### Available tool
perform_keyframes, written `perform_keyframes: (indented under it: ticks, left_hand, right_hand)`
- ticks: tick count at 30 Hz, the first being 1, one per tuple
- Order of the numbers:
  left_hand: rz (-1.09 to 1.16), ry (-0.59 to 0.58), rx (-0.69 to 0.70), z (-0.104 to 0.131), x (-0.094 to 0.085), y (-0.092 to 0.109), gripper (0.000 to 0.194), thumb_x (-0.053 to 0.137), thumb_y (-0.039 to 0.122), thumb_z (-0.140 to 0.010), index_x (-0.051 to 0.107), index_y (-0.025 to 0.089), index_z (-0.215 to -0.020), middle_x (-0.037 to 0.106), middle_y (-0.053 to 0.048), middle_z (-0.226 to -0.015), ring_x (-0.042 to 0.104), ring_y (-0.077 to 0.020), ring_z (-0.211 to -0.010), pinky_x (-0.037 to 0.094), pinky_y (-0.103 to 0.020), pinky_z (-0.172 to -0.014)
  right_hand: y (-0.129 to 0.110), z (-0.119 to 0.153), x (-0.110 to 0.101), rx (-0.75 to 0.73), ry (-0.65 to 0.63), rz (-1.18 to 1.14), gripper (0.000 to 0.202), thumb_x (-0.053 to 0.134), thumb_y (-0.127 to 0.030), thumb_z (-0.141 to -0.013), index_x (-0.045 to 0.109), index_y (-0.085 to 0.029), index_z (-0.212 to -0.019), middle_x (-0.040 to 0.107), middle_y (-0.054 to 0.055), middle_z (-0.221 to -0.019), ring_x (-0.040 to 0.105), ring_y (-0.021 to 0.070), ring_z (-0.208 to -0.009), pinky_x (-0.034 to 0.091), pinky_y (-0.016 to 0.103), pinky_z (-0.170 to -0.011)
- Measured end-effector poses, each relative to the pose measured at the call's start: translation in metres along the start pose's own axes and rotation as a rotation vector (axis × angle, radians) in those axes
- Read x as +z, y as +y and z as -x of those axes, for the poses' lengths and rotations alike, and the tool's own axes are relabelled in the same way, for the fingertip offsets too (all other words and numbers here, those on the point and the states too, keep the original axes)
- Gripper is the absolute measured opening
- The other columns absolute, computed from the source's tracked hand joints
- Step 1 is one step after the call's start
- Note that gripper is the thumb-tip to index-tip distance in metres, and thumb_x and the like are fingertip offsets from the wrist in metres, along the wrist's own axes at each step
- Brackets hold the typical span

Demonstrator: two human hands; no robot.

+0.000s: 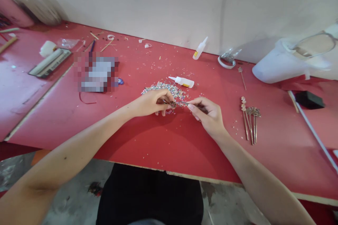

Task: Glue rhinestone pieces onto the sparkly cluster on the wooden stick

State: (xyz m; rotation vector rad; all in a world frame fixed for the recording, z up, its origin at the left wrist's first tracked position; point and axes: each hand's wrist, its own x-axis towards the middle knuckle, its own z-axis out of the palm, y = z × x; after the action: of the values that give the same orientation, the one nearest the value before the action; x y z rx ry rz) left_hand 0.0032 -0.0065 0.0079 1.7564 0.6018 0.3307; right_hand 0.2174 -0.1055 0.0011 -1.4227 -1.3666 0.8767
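My left hand (158, 102) is closed on a hairpin with a bronze-coloured ornamental head (173, 105); its stem is mostly hidden by my fingers. My right hand (207, 112) pinches a thin grey tool that looks like tweezers (184, 103), its tip pointing left, close to the ornament. Whether the tip touches it, I cannot tell. Just behind both hands spreads a pile of small glittering stones (161, 86). A small white glue bottle (186, 82) lies on its side at the back edge of that pile.
Several finished-looking hairpins (252, 126) lie to the right, with a single one (242, 77) farther back. Another glue bottle (200, 48) stands tilted near the wall. A white bucket (280, 59), black block (308, 99), narrow box (50, 63) and blurred flat object (97, 74) also occupy the red table.
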Motion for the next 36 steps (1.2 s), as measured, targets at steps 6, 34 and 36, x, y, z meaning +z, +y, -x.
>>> perform_keyframes:
  ticks: [6,34,36]
  left_hand:
    - [-0.005,-0.063,-0.025,0.001,-0.002,-0.001,0.019,0.055,0.023,-0.088,0.054,0.015,-0.105,0.070,-0.008,-0.094,0.067,-0.0106,-0.063,0.049,-0.017,-0.048]
    - [-0.162,-0.204,-0.064,0.003,-0.011,0.008,0.020,0.054,0.030,-0.087,0.068,0.015,-0.086,0.072,-0.005,-0.085,0.053,-0.0052,-0.050,0.038,-0.017,-0.047]
    - [-0.180,-0.201,-0.063,0.003,-0.011,0.007,0.020,0.054,0.030,-0.087,0.068,0.016,-0.088,0.072,-0.004,-0.083,0.052,-0.0053,-0.050,0.038,-0.017,-0.048]
  right_hand:
    - [0.000,0.000,0.001,-0.001,0.003,0.014,0.020,0.067,-0.040,-0.081,0.066,-0.020,-0.080,0.053,-0.003,-0.060,0.042,0.0083,-0.048,0.033,0.024,-0.046]
    - [0.003,-0.001,0.000,0.015,-0.103,0.073,0.021,0.065,-0.040,-0.083,0.064,-0.020,-0.080,0.053,-0.002,-0.060,0.044,0.0094,-0.051,0.034,0.024,-0.045]
    - [0.003,-0.001,0.000,0.020,-0.121,0.079,0.021,0.065,-0.040,-0.082,0.064,-0.020,-0.079,0.052,-0.002,-0.060,0.045,0.0096,-0.051,0.034,0.024,-0.046]
